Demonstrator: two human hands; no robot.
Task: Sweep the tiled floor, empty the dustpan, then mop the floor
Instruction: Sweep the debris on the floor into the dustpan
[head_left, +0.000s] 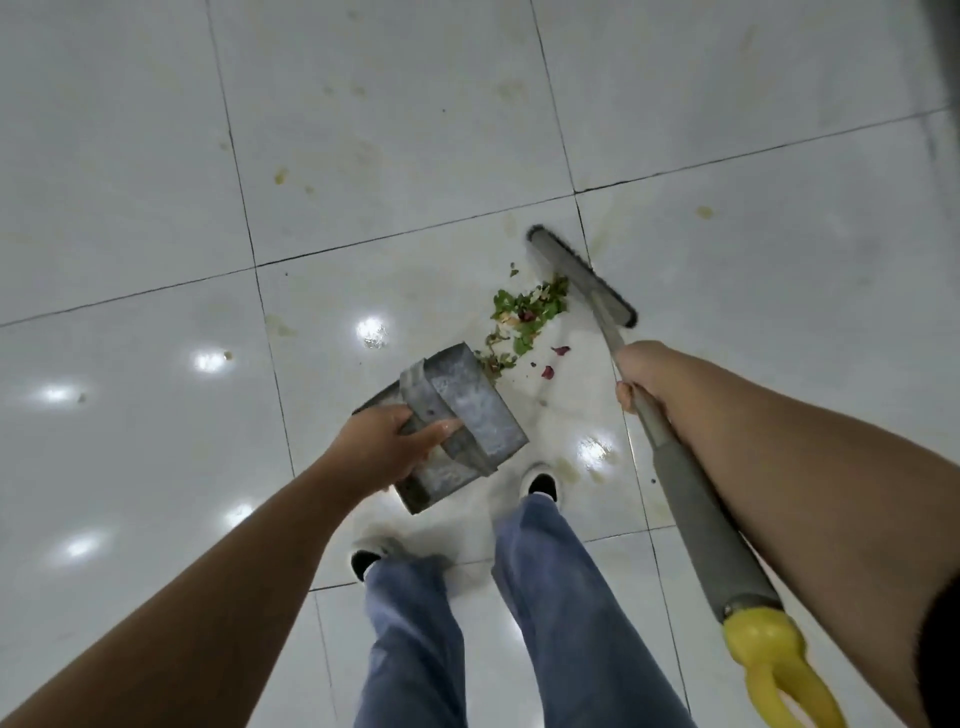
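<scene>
Head view: left hand (387, 447) grips the rigid metal dustpan (457, 415) by its strap handle, lip on the floor (156, 130) beside leaf debris (524, 317); right hand (641, 371), fingers curled round the broom (582, 273) shaft, steers light, loose scraps

**Indoor tiled room, type of building unclear**

Large glossy white floor tiles (395, 130) with thin dark grout lines (244, 218) fill the view. Bright round spots (371, 330) of ceiling lighting reflect off the glaze, so indoors. Yellowish stains (281, 175) dot several tiles. Cleaning gear in use: a long-handled broom (582, 273), a grey metal dustpan (457, 415), a pile of green leaf scraps and reddish petals (527, 314). No walls or furniture show; home, shop or hall cannot be told.
</scene>
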